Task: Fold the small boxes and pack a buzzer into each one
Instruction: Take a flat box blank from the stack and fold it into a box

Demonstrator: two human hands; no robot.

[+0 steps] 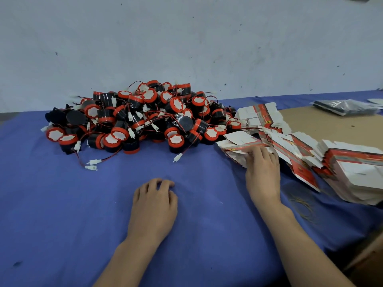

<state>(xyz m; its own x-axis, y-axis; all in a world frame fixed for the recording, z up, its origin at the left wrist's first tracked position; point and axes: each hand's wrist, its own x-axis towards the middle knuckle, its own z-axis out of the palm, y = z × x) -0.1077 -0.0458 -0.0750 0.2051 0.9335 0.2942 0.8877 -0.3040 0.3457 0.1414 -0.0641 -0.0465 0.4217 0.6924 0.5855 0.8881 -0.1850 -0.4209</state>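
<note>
A large pile of black-and-red buzzers [141, 119] with red wires and white plugs lies at the back of the blue cloth [62, 204]. To its right, stacks of flat red-and-white box blanks [298, 150] fan out across the cloth. My right hand [262, 172] reaches onto the nearest stack of blanks [238, 141], fingertips touching its top sheets. Whether they pinch a sheet is not visible. My left hand [154, 206] rests on the cloth in front of the pile, fingers loosely curled, holding nothing.
A brown cardboard sheet [331, 129] lies at the back right, with a plastic-wrapped dark packet [344, 107] on it. Rubber bands [304, 208] lie on the cloth near my right forearm. A pale wall stands behind the table.
</note>
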